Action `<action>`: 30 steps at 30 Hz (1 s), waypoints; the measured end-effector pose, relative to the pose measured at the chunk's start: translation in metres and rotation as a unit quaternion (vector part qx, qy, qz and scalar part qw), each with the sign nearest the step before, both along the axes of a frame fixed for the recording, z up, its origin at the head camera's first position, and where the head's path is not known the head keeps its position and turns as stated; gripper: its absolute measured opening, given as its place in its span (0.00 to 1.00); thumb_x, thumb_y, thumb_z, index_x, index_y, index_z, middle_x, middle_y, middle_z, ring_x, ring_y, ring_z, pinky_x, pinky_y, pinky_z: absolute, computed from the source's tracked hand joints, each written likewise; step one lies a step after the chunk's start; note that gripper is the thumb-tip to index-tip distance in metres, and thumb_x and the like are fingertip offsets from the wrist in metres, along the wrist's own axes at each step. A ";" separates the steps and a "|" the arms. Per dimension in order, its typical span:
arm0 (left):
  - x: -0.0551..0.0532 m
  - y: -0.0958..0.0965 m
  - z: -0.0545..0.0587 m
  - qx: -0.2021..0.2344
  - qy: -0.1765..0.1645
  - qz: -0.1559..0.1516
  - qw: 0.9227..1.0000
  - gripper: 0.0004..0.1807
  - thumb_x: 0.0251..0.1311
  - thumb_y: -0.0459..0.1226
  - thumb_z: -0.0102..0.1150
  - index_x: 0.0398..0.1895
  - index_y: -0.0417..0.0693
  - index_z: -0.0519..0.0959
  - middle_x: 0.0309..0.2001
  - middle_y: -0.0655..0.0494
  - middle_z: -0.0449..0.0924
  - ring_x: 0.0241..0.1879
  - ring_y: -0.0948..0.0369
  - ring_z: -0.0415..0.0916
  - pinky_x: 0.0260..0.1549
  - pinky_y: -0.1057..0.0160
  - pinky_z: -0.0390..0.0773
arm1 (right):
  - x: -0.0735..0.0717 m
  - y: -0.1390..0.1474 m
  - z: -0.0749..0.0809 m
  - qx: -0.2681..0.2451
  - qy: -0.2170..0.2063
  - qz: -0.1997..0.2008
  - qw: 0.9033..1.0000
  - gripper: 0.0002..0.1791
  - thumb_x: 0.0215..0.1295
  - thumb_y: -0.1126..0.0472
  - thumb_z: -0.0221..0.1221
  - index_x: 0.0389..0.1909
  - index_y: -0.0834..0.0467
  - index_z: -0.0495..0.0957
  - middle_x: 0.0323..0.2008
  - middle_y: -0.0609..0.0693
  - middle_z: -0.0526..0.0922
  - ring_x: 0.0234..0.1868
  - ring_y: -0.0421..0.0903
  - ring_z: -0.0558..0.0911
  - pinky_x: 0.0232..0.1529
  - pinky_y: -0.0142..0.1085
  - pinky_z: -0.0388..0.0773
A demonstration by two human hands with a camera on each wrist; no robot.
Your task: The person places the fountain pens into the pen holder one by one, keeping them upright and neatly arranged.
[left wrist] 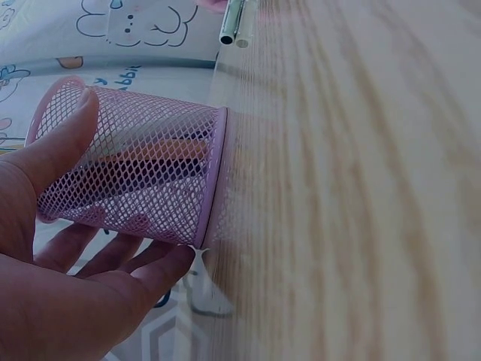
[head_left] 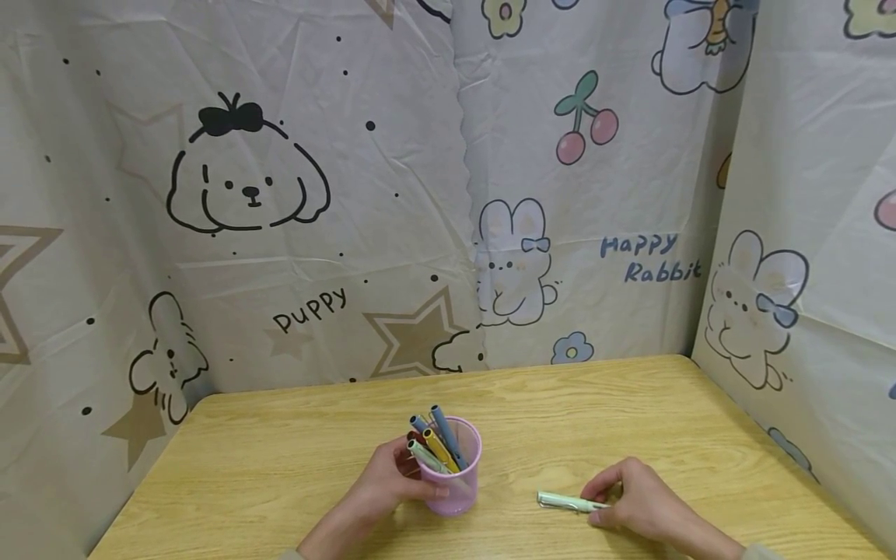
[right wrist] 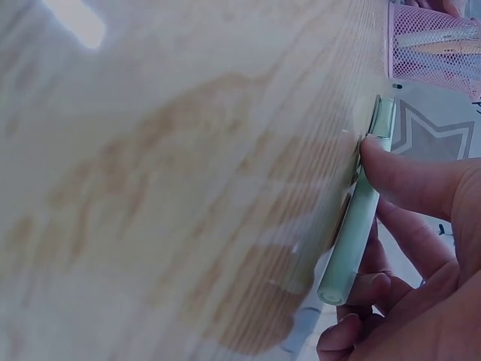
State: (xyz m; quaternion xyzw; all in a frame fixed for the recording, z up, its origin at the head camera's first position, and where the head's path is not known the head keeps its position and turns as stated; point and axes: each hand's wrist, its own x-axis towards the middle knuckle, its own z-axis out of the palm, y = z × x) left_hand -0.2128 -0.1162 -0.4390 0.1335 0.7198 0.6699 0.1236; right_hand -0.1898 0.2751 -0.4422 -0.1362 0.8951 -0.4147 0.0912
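A pink mesh pen holder (head_left: pixel 453 491) stands upright on the table, with several pens (head_left: pixel 439 449) in blue, yellow, dark red and light green leaning inside it. My left hand (head_left: pixel 383 482) grips its left side; in the left wrist view the thumb lies across the mesh (left wrist: pixel 143 158) and the fingers curl beneath. To the right of the holder, my right hand (head_left: pixel 642 499) pinches a light green pen (head_left: pixel 563 502) between thumb and fingers. That pen lies low at the tabletop, its clip end pointing left toward the holder; the right wrist view shows the pen (right wrist: pixel 353 233) along the thumb.
The wood-grain table (head_left: pixel 294 443) has its far edge against a printed cloth (head_left: pixel 392 194) with puppies and rabbits. Another cloth wall (head_left: pixel 826 257) rises along the right side. A gap of bare tabletop lies between the holder and the green pen.
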 end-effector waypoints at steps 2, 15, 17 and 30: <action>0.000 0.000 0.000 0.000 0.002 0.000 1.000 0.36 0.49 0.28 0.81 0.65 0.38 0.78 0.57 0.50 0.84 0.60 0.49 0.79 0.61 0.53 0.79 | 0.000 0.000 0.000 0.002 0.003 0.000 1.000 0.11 0.51 0.68 0.80 0.35 0.57 0.90 0.31 0.44 0.86 0.35 0.45 0.78 0.35 0.32 0.73; -0.001 0.001 -0.001 -0.003 0.002 0.003 1.000 0.37 0.48 0.26 0.81 0.65 0.37 0.78 0.56 0.51 0.85 0.58 0.51 0.80 0.59 0.54 0.80 | 0.002 -0.003 0.000 0.020 0.018 0.002 1.000 0.09 0.53 0.67 0.78 0.32 0.55 0.89 0.29 0.43 0.83 0.33 0.40 0.76 0.33 0.32 0.71; 0.000 0.001 -0.002 -0.003 0.001 0.003 1.000 0.37 0.48 0.26 0.81 0.65 0.37 0.78 0.56 0.51 0.85 0.58 0.51 0.80 0.59 0.54 0.80 | 0.002 -0.003 0.001 0.022 0.023 0.003 0.999 0.08 0.54 0.66 0.78 0.33 0.54 0.89 0.30 0.43 0.83 0.33 0.40 0.75 0.34 0.32 0.70; 0.001 0.002 0.001 -0.001 0.000 0.005 1.000 0.37 0.48 0.25 0.81 0.65 0.35 0.77 0.56 0.50 0.84 0.58 0.51 0.80 0.59 0.54 0.80 | 0.001 -0.007 0.015 0.004 0.018 -0.009 1.000 0.06 0.57 0.65 0.76 0.35 0.56 0.90 0.30 0.45 0.82 0.33 0.45 0.73 0.31 0.33 0.67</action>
